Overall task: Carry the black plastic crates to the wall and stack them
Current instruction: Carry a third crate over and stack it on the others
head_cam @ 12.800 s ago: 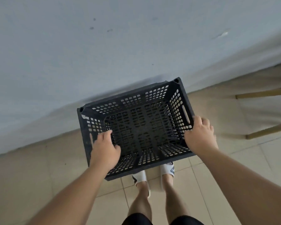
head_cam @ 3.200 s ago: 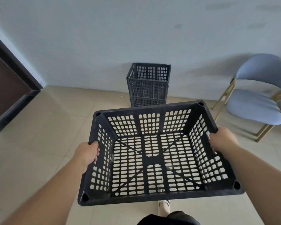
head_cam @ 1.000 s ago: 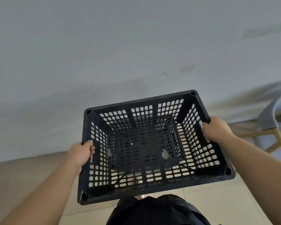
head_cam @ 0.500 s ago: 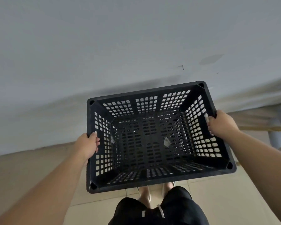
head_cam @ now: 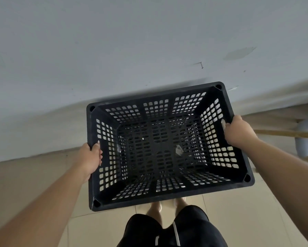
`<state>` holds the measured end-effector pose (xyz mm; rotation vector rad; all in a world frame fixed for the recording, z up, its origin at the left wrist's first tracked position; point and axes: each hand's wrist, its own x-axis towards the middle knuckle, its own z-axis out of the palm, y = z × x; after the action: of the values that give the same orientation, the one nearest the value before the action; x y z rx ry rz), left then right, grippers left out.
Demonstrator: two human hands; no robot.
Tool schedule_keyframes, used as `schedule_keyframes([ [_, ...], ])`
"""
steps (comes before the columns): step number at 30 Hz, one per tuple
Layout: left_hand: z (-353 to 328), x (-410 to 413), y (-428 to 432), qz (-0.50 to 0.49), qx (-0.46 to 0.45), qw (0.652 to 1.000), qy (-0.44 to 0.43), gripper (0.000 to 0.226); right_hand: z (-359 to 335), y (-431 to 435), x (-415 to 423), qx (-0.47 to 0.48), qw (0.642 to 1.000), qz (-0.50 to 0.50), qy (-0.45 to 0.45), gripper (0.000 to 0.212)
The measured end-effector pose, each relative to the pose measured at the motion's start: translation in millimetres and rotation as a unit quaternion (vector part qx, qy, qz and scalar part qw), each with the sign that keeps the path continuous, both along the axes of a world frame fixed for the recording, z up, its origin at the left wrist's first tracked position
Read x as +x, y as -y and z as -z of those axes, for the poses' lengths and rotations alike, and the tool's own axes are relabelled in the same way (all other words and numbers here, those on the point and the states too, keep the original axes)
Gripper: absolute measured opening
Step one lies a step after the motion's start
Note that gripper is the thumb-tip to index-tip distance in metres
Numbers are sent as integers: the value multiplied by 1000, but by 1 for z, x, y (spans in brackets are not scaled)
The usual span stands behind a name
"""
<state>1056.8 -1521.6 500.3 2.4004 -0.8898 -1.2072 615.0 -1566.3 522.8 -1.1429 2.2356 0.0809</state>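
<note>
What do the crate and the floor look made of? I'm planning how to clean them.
The black crate looks like moulded plastic, matte with a faint sheen: thin perforated walls, a ribbed lattice base and socketed corners. The floor appears to be glazed beige tile, judging by straight grout lines and a soft gloss; ceramic or stone cannot be told.

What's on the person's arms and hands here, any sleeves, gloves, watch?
Nothing worn. The left hand and right hand are bare, with no gloves, rings or watch visible. Both forearms are bare to the frame edge; no sleeves show.
</note>
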Motion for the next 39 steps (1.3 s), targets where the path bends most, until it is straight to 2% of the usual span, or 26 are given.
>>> schedule_keyframes([
  [3, -4, 3, -2, 32, 10, 999, 18, 37, 3, -5, 2, 11, 1000, -10, -12, 29],
  [8, -8, 3, -5, 57, 18, 998, 33, 32, 1, -14, 5, 16, 1000, -7, -10, 28],
  [14, 6, 5, -14, 10, 3, 1000, 5, 35, -1, -12, 5, 2, 1000, -6, -7, 27],
  [20, 0, 9, -13, 13, -1, 1000, 2, 31, 2, -25, 6, -37, 999, 19, 22, 15],
  [26, 7, 9, -26, 1, -2, 1000, 21, 30, 7, -23, 7, 5, 1000, -12, 9, 23],
  [31, 7, 8, -29, -17, -2, 1000, 21, 24, 5, -23, 11, -50, 998, 6, 39, 23],
  [39, 8, 5, -31, -30, -33, 998, 38, 23, 11, -36, 18, -90, 996, 11, -1, 27],
])
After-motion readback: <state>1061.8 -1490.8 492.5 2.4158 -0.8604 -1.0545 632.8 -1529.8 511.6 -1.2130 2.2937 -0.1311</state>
